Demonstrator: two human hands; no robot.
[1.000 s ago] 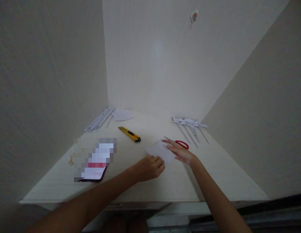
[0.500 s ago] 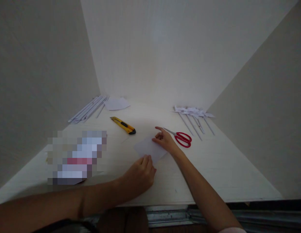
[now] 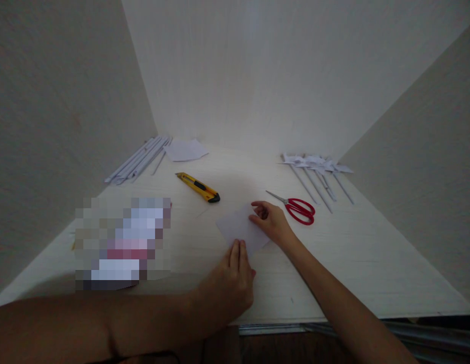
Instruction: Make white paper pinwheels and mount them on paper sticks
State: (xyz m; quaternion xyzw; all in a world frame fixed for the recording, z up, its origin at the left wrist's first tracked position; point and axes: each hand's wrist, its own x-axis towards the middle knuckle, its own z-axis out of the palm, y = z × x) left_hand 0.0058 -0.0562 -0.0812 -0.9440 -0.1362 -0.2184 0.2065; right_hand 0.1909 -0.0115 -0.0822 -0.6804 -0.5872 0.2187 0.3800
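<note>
A small square of white paper (image 3: pixel 238 222) lies on the table before me, turned so that its corners point outward. My left hand (image 3: pixel 235 278) rests at its near corner, the extended fingers pressing on the paper and the thumb off to the right. At the right-hand edge of the paper is my right hand (image 3: pixel 272 221). Its fingers are curved, with a gap between the index fingertip and the thumb. Red-handled scissors (image 3: pixel 301 210) lie just right of that hand. A yellow utility knife (image 3: pixel 198 187) lies beyond the paper to the left.
Several rolled paper sticks (image 3: pixel 141 159) lie at the back left, beside some white paper pieces (image 3: pixel 186 150). Paper pinwheel-like shapes on sticks (image 3: pixel 314 164) lie at the back right. A blurred-out object (image 3: pixel 124 247) is at the left. Pale panels (image 3: pixel 235 76) enclose the table (image 3: pixel 356 273).
The view has shifted slightly, so most things sit differently in the picture. My left fingers have straightened on the paper. My right index finger, stretched out before, is now bent toward the thumb.
</note>
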